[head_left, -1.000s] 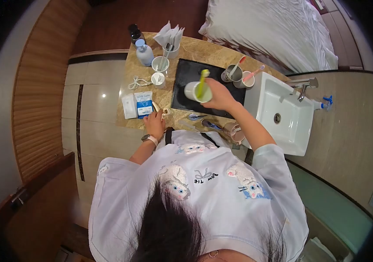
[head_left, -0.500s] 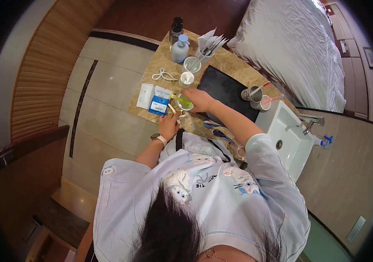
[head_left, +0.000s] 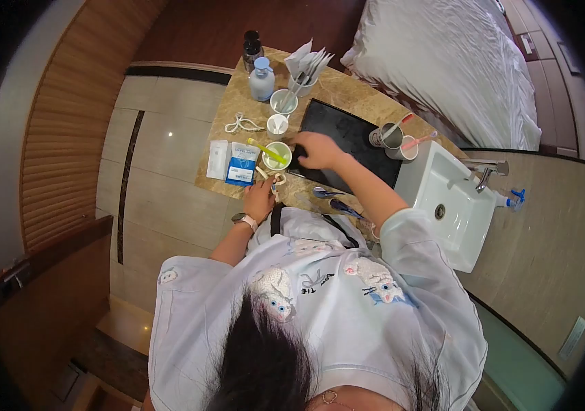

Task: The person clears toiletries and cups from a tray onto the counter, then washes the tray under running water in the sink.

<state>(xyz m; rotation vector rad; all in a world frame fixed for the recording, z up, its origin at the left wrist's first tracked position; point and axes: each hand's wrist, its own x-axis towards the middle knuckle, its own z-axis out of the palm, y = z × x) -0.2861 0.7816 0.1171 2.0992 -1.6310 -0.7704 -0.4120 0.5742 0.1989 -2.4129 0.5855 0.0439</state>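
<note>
My right hand (head_left: 318, 151) is over the left part of the black tray (head_left: 349, 130), just right of a white cup (head_left: 277, 165) with a yellow-green toothbrush (head_left: 266, 151) leaning in it. Its fingers are partly curled, and I cannot make out whether they touch the cup. Near the counter's front edge, my left hand (head_left: 260, 198) rests by a small cream-coloured item (head_left: 279, 179), with its fingertips partly hidden. Blue-and-white packet (head_left: 241, 164) and white packet (head_left: 218, 159) lie flat to its left.
Bottles (head_left: 262, 81) and cups with wrapped items (head_left: 308, 65) stand at the back left. A grey cup (head_left: 389, 137) and a pink toothbrush (head_left: 418, 142) in another cup are beside the white sink (head_left: 457, 198). Dark-handled brushes (head_left: 344, 208) lie near my body.
The white cup with the yellow-green toothbrush has gone from above the tray to the counter beside the packets. My right hand has drawn slightly back from it. The view has shifted.
</note>
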